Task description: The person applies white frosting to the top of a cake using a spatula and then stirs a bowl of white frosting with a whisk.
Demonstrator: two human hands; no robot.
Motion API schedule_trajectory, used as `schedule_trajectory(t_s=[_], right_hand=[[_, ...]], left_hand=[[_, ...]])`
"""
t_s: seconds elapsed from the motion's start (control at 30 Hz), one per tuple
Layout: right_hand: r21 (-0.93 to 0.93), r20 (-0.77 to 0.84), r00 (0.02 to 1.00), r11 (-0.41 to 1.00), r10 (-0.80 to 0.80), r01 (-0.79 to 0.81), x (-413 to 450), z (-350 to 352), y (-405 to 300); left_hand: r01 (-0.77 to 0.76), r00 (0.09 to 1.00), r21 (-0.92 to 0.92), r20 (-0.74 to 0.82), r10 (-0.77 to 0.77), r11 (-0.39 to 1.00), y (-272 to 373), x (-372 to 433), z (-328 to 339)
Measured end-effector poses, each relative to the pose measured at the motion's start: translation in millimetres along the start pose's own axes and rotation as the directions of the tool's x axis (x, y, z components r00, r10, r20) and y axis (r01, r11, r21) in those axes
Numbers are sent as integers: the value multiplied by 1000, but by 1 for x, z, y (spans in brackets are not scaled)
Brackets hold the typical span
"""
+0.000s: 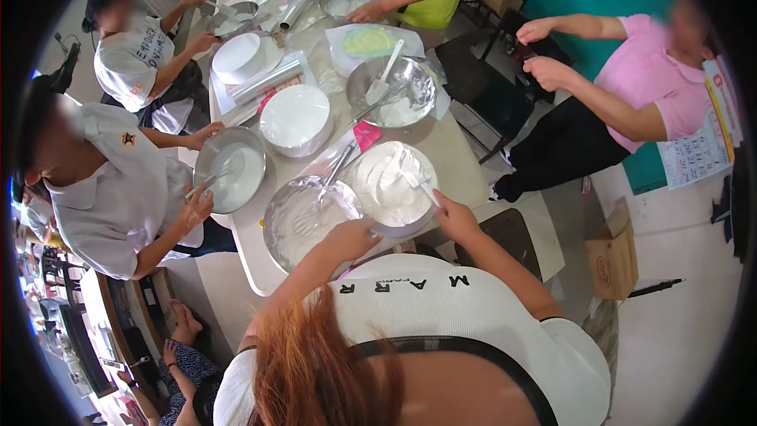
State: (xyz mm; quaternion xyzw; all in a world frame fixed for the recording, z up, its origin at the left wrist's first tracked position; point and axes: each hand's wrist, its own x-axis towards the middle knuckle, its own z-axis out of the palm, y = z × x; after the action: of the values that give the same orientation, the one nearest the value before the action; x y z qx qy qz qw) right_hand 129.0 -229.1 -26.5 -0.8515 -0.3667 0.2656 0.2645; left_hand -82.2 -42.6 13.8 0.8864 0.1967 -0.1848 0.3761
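My right hand (458, 216) grips the handle of a white spatula (417, 179), whose blade rests in thick white cream on top of a round container (408, 226). My left hand (350, 241) is at the near left side of that container, beside the rim of a steel mixing bowl (278, 242); whether its fingers hold either rim cannot be told. White mixture coats the inside of the bowl, and a wire whisk (316, 204) leans in it. Farther off stands another steel bowl (423, 86) with a white spatula (387, 71), a metal utensil and white residue.
The pale table (251, 272) carries a white round cake form (295, 120), another one (238, 59), a foil roll (269, 80) and a piping-bag package (368, 136). At left a co-worker whisks in a steel bowl (233, 168). A person in pink stands right, near a black chair (494, 94).
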Motion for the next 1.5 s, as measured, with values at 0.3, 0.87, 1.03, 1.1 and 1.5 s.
schedule_trajectory(t_s=[0.3, 0.87, 1.03, 1.1, 1.5], right_hand=[[-92, -72, 997, 995, -32, 26, -14, -27, -22], [86, 198, 975, 993, -102, 86, 13, -70, -73], [289, 111, 952, 926, -284, 243, 22, -42, -57], [271, 172, 951, 941, -256, 204, 25, -37, -55], [390, 287, 910, 904, -299, 174, -1, 0, -66]], left_hand=[[164, 754, -384, -546, -366, 909, -15, 44, -53], [48, 882, -954, -98, -460, 295, 12, -56, -33], [-87, 758, -993, -120, -641, 84, 23, -72, 10], [-115, 724, -991, -131, -678, 69, 29, -74, 27], [-29, 744, -967, -189, -641, 252, 23, -78, 88]])
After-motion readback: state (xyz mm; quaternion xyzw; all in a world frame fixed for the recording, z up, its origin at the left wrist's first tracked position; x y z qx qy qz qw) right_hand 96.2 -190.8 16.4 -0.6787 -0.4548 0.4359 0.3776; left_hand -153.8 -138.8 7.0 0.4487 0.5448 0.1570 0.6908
